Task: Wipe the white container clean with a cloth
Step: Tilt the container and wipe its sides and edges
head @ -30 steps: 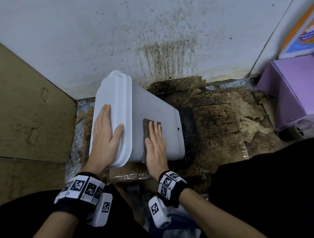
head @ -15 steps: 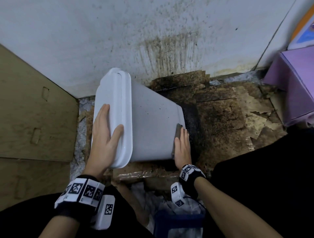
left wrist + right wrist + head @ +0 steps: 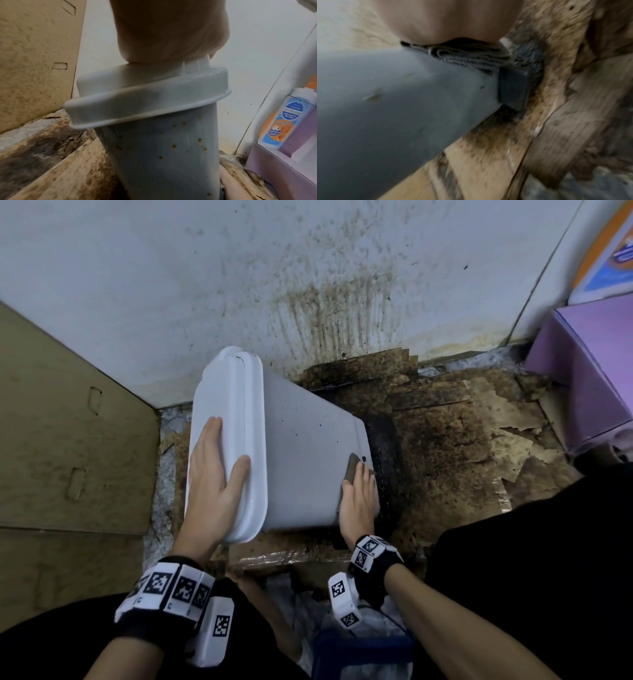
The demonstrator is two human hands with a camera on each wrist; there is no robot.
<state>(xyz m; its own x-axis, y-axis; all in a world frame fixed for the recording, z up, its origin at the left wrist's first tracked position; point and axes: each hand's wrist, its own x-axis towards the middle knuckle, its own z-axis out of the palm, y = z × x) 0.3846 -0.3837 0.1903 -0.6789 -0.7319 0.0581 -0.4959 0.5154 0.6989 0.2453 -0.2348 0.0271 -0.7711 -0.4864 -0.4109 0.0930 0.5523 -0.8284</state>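
Note:
The white container (image 3: pixel 301 460) leans tilted on the floor, its lid (image 3: pixel 233 392) to the left and its dark base end to the right. Brown specks dot its side (image 3: pixel 163 155). My left hand (image 3: pixel 214 474) lies flat on the lid top, thumb over the rim. My right hand (image 3: pixel 359 494) presses a folded grey-brown cloth (image 3: pixel 351 470) flat against the container's side, close to the base end. The right wrist view shows the cloth (image 3: pixel 467 56) squeezed between my palm (image 3: pixel 447 19) and the container wall (image 3: pixel 393 101), next to the dark base (image 3: pixel 513 88).
Stained, torn cardboard (image 3: pixel 445 446) covers the floor under and right of the container. A spattered white wall (image 3: pixel 325 302) stands just behind. A cardboard box (image 3: pixel 68 440) is at the left, a purple box (image 3: pixel 589 371) at the right, with a labelled bottle (image 3: pixel 278 119) by it.
My right hand slid the cloth from the middle of the container's side rightward to the base end. The left hand stayed on the lid.

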